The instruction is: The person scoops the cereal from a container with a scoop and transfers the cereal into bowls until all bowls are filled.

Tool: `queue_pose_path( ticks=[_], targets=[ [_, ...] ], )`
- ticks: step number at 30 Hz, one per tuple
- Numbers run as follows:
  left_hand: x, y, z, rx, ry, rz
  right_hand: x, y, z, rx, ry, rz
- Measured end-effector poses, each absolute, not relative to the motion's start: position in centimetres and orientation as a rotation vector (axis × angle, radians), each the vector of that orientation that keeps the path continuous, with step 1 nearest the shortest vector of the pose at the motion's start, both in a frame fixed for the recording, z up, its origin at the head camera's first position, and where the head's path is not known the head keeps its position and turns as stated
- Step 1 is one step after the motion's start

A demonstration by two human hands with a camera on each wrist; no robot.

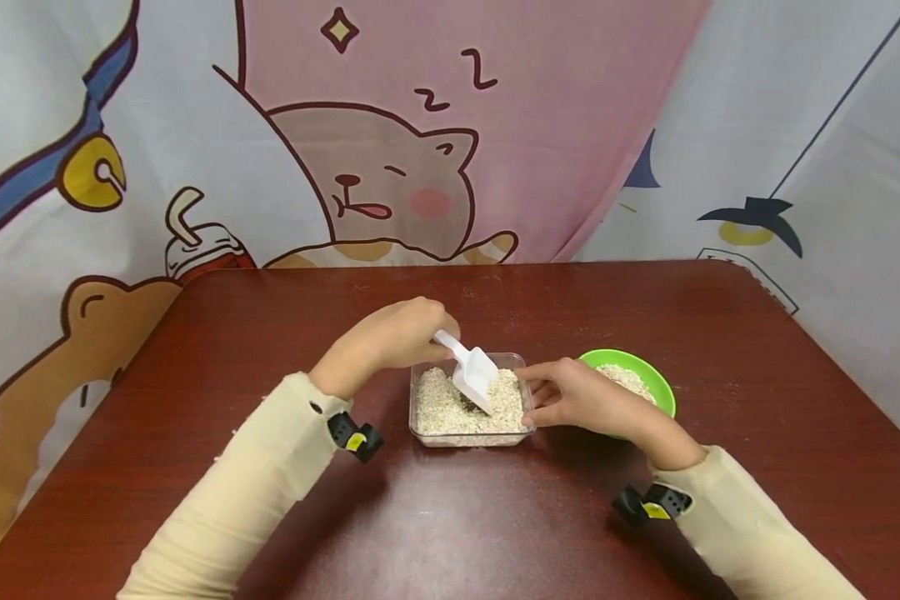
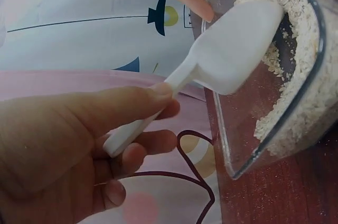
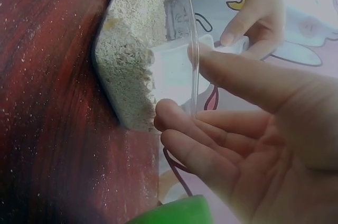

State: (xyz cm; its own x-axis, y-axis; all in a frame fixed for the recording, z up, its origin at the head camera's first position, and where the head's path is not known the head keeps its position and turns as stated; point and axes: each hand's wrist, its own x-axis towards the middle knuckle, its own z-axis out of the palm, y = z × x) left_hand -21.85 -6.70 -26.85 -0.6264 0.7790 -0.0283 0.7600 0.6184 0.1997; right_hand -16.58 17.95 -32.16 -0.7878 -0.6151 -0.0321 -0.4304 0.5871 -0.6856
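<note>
Fingers of the left hand pinch the handle of a white scoop, tilted down to the pale flakes in a clear box, midway between the side edges of the bench. The right hand touches the box's right wall with spread fingers, near a green bowl towards the bench's right edge.

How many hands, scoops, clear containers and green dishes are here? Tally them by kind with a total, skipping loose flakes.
Left hand and right hand: 2
White scoop: 1
Clear container: 1
Green dish: 1
Total: 5
</note>
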Motion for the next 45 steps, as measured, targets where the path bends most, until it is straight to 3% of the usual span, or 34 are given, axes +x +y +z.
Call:
queue_pose_path(
  ticks=[17,45],
  targets=[
    [-21.9,-8.0,-28.2,1.519,2.752,0.33,-16.8,17.5,-32.0,-0.851,2.583,-0.989],
    [-19.0,-9.2,-31.0,1.541,2.558,0.523,-16.5,17.7,-32.2,-0.825,2.575,-1.041]
  ],
)
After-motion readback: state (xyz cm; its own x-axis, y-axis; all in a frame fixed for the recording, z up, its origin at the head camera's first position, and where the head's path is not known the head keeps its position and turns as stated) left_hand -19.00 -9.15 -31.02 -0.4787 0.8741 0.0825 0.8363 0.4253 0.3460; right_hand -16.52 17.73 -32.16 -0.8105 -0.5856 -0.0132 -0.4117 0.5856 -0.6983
